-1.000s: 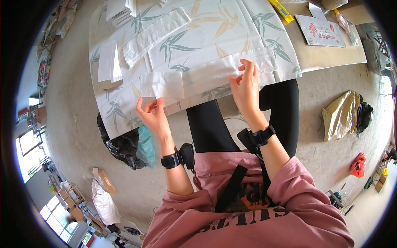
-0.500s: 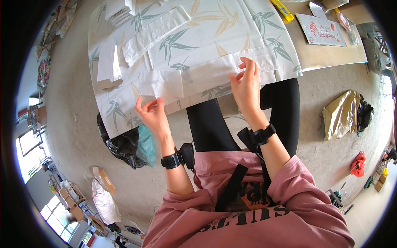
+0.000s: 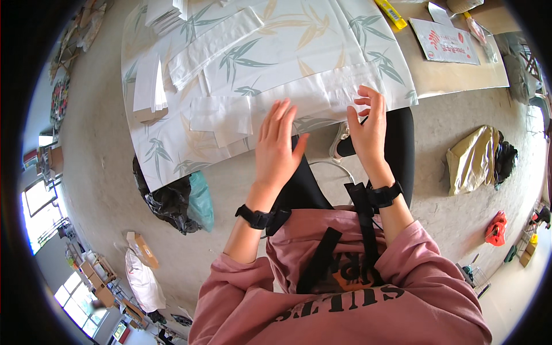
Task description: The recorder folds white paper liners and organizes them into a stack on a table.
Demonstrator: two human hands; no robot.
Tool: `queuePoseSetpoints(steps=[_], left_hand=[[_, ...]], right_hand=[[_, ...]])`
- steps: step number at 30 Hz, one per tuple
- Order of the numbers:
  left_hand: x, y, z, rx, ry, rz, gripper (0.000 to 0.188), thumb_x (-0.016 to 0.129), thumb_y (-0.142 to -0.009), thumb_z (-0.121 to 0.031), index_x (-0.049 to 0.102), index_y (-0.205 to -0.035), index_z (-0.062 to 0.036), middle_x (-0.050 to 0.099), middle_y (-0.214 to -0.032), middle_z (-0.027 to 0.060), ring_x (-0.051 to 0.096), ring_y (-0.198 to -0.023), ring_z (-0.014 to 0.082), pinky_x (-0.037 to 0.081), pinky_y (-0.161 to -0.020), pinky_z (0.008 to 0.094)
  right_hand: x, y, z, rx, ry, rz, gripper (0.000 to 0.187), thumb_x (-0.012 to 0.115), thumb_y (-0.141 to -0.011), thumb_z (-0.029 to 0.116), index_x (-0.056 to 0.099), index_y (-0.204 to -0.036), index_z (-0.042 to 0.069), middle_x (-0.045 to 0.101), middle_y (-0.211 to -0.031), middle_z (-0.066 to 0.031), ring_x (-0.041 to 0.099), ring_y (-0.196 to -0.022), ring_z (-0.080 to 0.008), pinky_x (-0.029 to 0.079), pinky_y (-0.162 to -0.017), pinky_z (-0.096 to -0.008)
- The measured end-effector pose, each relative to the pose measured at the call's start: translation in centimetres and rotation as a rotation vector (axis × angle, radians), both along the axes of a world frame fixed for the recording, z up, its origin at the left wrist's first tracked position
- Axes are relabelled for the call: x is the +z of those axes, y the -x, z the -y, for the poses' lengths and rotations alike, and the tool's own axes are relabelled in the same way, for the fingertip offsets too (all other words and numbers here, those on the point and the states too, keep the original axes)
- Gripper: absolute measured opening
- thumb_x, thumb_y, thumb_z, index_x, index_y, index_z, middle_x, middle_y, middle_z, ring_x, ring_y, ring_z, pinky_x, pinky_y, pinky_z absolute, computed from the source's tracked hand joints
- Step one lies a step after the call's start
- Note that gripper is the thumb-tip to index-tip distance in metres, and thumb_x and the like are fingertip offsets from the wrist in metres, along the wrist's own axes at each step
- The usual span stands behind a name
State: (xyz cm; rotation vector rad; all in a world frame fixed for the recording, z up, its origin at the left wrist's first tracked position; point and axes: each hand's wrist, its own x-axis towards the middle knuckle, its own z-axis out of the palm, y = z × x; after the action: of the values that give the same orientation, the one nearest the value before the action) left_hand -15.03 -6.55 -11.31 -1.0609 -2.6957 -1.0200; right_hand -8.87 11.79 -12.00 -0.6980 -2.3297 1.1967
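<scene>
A long white, thin plastic strip (image 3: 322, 89) lies along the near edge of a table with a leaf-patterned cover (image 3: 310, 46). Its left part is a separate-looking, wrinkled piece (image 3: 221, 115). My left hand (image 3: 279, 152) is over the strip's near edge, fingers stretched and thumb apart, holding nothing. Farther right, my right hand (image 3: 371, 126) hovers by the strip's right part with its fingers loosely bent and spread; nothing is in it. I cannot tell whether either hand touches the plastic. Another white plastic bundle (image 3: 215, 46) lies farther back on the left.
White folded paper strips (image 3: 148, 83) stand at the table's left, and another white stack (image 3: 164, 14) is behind them. At the right are a yellow tool (image 3: 392, 12) and a printed silver-white packet (image 3: 443, 41) on brown board. Black (image 3: 172, 204) and gold (image 3: 474, 158) bags lie on the floor.
My left hand has moved right and slightly forward, from the strip's left end toward its middle, and its fingers have straightened. My right hand has shifted right and slightly down.
</scene>
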Motion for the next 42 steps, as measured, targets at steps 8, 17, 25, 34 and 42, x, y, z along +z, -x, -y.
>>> queuePoseSetpoints(steps=[8,17,25,34,42], left_hand=[[-0.7,1.6,-3.3,-0.048,0.033,-0.032,0.063,0.073,-0.075,-0.011,0.044,-0.13,-0.0032,0.045,-0.138,0.0128,0.04,-0.131,0.0328,0.033,-0.107,0.0468],[-0.4,1.7,-4.5,-0.079,0.055,-0.04,0.054,0.072,-0.076,-0.013,0.05,-0.124,-0.004,0.046,-0.136,0.0121,0.04,-0.13,0.0322,0.034,-0.106,0.0454],[-0.1,1.0,-4.4,-0.063,0.024,0.014,0.037,0.071,-0.076,-0.008,0.058,-0.111,-0.0044,0.049,-0.132,0.0116,0.044,-0.126,0.0323,0.038,-0.101,0.0427],[1.4,2.3,-3.1,0.26,-0.706,0.829,0.033,0.058,-0.094,-0.019,0.051,-0.119,0.0011,0.064,-0.108,0.0128,0.063,-0.098,0.0206,0.052,-0.078,0.0298],[2.2,3.6,-2.9,0.351,-0.694,0.961,0.042,0.064,-0.09,-0.02,0.048,-0.119,0.0053,0.066,-0.089,0.0133,0.065,-0.079,0.016,0.055,-0.063,0.0271]], right_hand=[[-0.4,-0.3,-6.1,-0.212,-0.08,0.07,0.038,0.068,-0.078,0.006,0.05,-0.111,0.003,0.056,-0.102,-0.01,0.057,-0.091,-0.0221,0.047,-0.075,-0.0356],[0.6,2.0,-8.0,-0.265,-0.086,0.56,0.04,0.076,-0.068,0.037,0.061,-0.089,0.006,0.065,-0.085,-0.007,0.063,-0.084,-0.024,0.048,-0.073,-0.0353],[0.9,2.6,-7.7,-0.217,-0.013,0.351,0.026,0.073,-0.069,0.025,0.061,-0.078,0.004,0.064,-0.078,-0.0081,0.064,-0.074,-0.0239,0.048,-0.068,-0.035],[3.8,3.8,0.3,0.065,-0.133,-0.061,0.025,0.067,-0.074,0.001,0.051,-0.092,0.006,0.061,-0.075,-0.0047,0.062,-0.07,-0.0224,0.044,-0.072,-0.0344],[2.5,4.1,4.4,0.259,-0.23,-0.046,0.029,0.07,-0.07,0.0,0.052,-0.092,0.006,0.061,-0.076,-0.0047,0.06,-0.074,-0.0239,0.044,-0.073,-0.0337]])
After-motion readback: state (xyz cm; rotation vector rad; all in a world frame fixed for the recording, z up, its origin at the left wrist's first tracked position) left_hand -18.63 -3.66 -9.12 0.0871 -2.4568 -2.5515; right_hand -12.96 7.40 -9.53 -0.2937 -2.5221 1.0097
